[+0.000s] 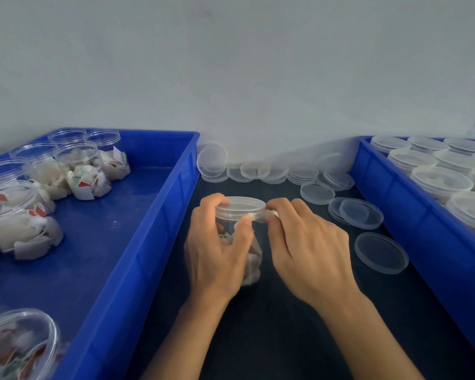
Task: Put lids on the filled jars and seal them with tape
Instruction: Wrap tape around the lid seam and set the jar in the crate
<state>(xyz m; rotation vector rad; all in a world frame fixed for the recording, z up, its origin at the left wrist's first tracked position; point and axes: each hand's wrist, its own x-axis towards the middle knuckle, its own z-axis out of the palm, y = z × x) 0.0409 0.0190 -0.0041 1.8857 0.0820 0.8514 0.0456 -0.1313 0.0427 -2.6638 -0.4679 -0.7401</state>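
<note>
Two hands meet at one clear round plastic jar (251, 259) holding white packets, standing on the dark tabletop (285, 338). The left hand (217, 250) curls its fingers around the jar's side; the right hand (310, 250) pinches at the rim of its clear lid (240, 205). Left of the jar sits a blue plastic crate (137, 259) of open filled jars (85, 171); right of it lie loose clear lids (380, 252).

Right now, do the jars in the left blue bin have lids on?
No, the jars in the left blue bin stand open, with bare rims.
</note>
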